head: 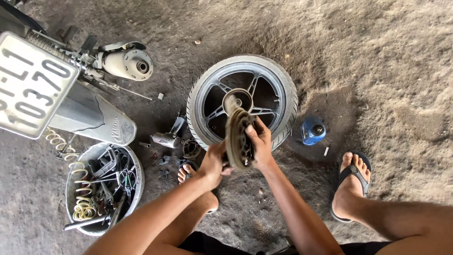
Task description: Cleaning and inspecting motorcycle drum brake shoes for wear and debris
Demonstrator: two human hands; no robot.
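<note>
We grip a round, dirty metal sprocket disc (pixel 238 137) edge-on, left hand (pixel 213 163) and right hand (pixel 259 144) both closed around it, just before the black-tyred grey spoked wheel (pixel 243 99).

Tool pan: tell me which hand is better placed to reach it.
Left, probably. The left hand holds the disc on the side nearer the pan; the right hand is on the far side.

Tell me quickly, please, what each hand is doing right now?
Left hand: closed on the lower edge of the round brake plate.
Right hand: closed on the same plate's other side, fingers curled around it.
</note>
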